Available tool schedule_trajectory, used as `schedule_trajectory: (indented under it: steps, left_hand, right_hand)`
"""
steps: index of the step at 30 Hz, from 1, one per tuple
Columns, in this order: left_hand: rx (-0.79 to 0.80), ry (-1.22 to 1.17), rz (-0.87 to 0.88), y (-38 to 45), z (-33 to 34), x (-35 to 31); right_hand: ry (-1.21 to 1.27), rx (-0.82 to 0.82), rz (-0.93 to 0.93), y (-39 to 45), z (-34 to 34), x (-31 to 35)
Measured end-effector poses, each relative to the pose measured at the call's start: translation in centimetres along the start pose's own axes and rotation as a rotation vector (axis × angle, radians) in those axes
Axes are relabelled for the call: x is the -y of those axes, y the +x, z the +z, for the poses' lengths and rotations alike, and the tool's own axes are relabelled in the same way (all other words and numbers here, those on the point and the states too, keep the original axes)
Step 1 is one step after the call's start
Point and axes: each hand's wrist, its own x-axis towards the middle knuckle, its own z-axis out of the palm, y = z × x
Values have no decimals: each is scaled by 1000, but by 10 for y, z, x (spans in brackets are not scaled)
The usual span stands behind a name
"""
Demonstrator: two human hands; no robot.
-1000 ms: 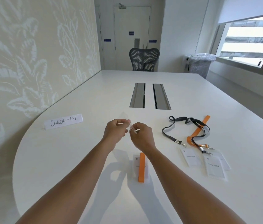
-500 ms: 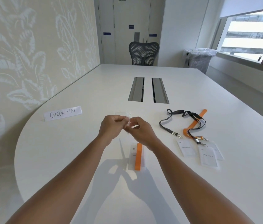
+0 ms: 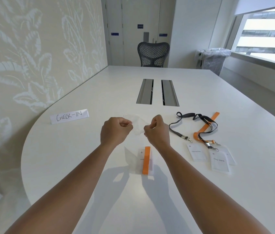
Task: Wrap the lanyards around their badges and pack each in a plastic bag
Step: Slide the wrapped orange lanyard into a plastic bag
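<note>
1. A clear plastic bag (image 3: 137,124) is stretched in the air above the bench (image 3: 82,157), between both hands.
2. The left hand (image 3: 115,130) pinches its left edge with clenched fingers; the right hand (image 3: 157,130) pinches the right edge.
3. Nearer the person lies a badge wrapped in an orange lanyard (image 3: 146,160).
4. To the right lie loose badges, one reading "Tony Stark" (image 3: 219,160), with a black lanyard (image 3: 199,118).
5. A card (image 3: 69,116) at left reads "CHECK-IN".
</note>
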Motion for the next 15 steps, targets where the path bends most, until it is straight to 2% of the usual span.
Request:
schedule_trajectory:
  steps: [2,5,7,11,15]
  left_hand:
    - [-25,-17,-23,-1,-2,-1]
    - [12,-50,5,-2,-2,-2]
    - [72,-108,48,-3,0,-3]
    - [230,-215,201,-1,0,-2]
    - [358,-47,375,1,-6,7]
  right_hand:
    - [-103,-1,-115,2,-2,-2]
    - [-207,103,-222,3,0,-4]
    - [-244,154,-225,4,2,-5]
    - [-169,198,-161,5,2,-5]
    - [-207,280,-137,11,-4,-1]
